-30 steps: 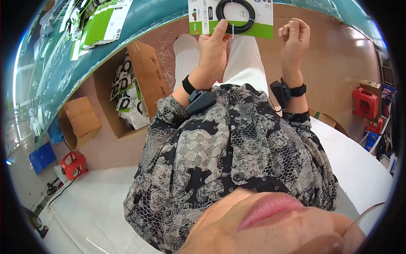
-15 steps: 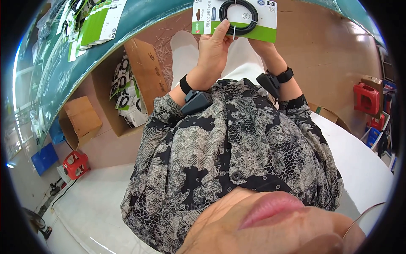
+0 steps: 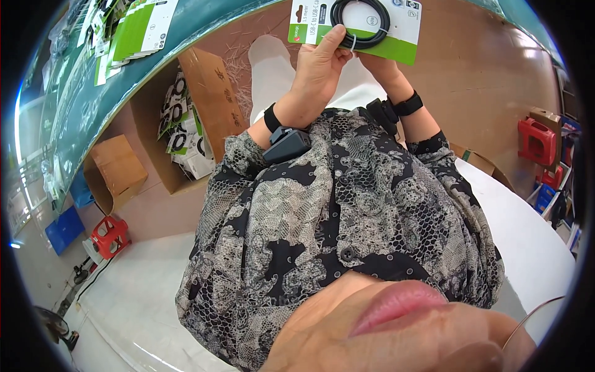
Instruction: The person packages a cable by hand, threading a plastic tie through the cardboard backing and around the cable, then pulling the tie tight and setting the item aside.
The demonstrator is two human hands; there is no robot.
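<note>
A white and green packaging card (image 3: 398, 51) with a coiled black cable (image 3: 370, 43) on its front is held up at the top of the view, tilted slightly. My left hand (image 3: 320, 67) pinches its lower edge, the thumb lying on the front beside the coil and the other fingers curled below and behind. White ties bind the coil. My right hand (image 3: 379, 67) is behind the card's lower right part, and the card hides its fingers. The card's top edge runs out of view.
Fanned green and white cards (image 3: 139, 34) lie on the teal-covered table (image 3: 93, 118) at upper left. Below its edge, an open cardboard box (image 3: 214, 93) holds several carded cables (image 3: 180, 124). A smaller carton (image 3: 121, 164) and a red stool (image 3: 110, 237) stand farther left. Another red stool (image 3: 537, 141) is at right.
The carded cable has shifted a little to the right and tilted slightly more, its right end lower. My left hand has moved right with it and keeps its pinch.
</note>
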